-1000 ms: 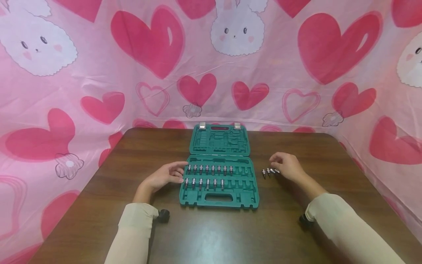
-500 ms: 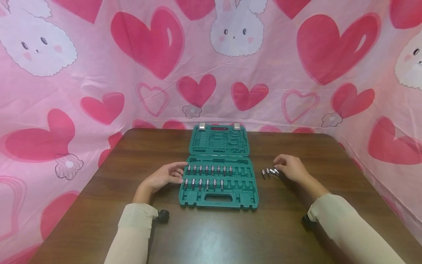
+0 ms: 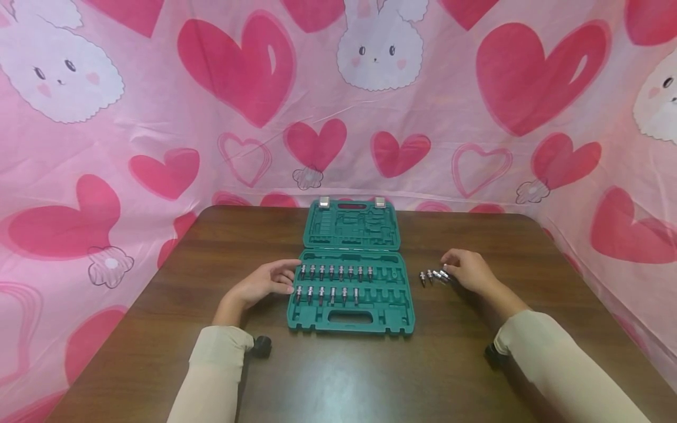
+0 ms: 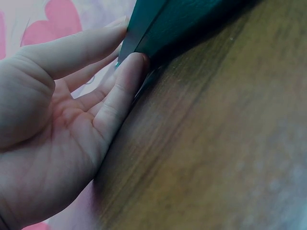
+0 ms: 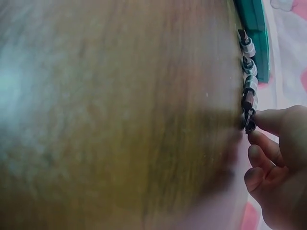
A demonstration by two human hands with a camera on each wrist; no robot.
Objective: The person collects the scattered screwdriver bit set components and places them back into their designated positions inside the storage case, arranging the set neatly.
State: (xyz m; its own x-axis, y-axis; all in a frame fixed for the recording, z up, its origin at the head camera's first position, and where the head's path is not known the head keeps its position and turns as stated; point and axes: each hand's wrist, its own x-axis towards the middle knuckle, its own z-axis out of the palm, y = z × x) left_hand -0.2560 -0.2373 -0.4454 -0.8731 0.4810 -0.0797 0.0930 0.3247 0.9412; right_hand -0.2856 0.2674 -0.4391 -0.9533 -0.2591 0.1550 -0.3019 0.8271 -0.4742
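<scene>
Your right hand (image 3: 468, 269) has slid slightly right and nearer over the last second, while your left hand (image 3: 264, 279) has stayed at the left edge of the green moulded plastic case (image 3: 307, 319). Your right fingertips pinch the rightmost bit (image 5: 250, 125), a small metal one with a dark tip, low over the brown wood-grain table (image 3: 338, 376). Your left hand is relaxed, its fingertips touching the case's side without clasping it.

Three other loose silver-and-dark metal bits (image 3: 422, 278) lie to the right of the case, between it and your right hand, the nearest to your fingers bunched close together. A black wrist-worn device (image 3: 261, 346) sits below your left cream sleeve (image 3: 211, 364), and a pink curtain (image 3: 449, 106) printed with hearts and white rabbits hangs around the far side and both sides.

Open on the table, the case has its lid (image 3: 352, 224) laid back on the far side, with two silver latches (image 3: 324, 202). Its near half holds a far row (image 3: 341, 272) of eight bits and a near row (image 3: 332, 295) of six, both filled from the left.
</scene>
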